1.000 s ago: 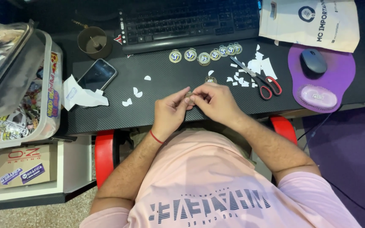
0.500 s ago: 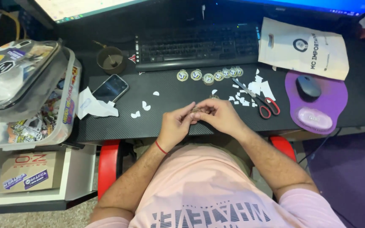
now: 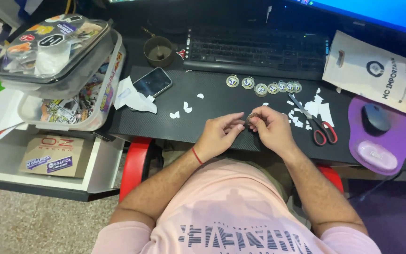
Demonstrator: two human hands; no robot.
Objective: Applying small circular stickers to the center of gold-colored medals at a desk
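- Two hands meet near the front edge of the black desk (image 3: pixel 175 124), fingertips pinched together on one small round badge (image 3: pixel 250 117).
- left hand (image 3: pixel 218 134): fingers curled, thumb and index tips closing on the badge from the left; red band on its wrist.
- right hand (image 3: pixel 271 128): closed around the badge from the right, fingers bent over it, so most of the badge is hidden.
- badge sits between both hands, just above the desk surface; cannot tell if it touches the desk.
- row of round badges (image 3: pixel 264 86) lies further back, just in front of the keyboard (image 3: pixel 257 51), some overlapping at the right end.
- red-handled scissors (image 3: pixel 318 127) lie just right of the right hand, blades pointing toward the back-left.
- white paper scraps (image 3: pixel 313 109) scattered around the scissor blades; a few more scraps (image 3: pixel 180 110) left of the hands.
- phone (image 3: pixel 152 82) lies tilted toward the back-left part of the desk, crumpled white paper (image 3: pixel 132 96) touching it.
- small dark cup (image 3: pixel 158 51) near the back edge, left of the keyboard.
- purple mouse pad (image 3: pixel 400 141) with dark mouse (image 3: pixel 375 117) at the right edge.
- white paper bag (image 3: pixel 377 77) back right.
- clear plastic boxes of stickers (image 3: pixel 66 70) stacked at the left edge.
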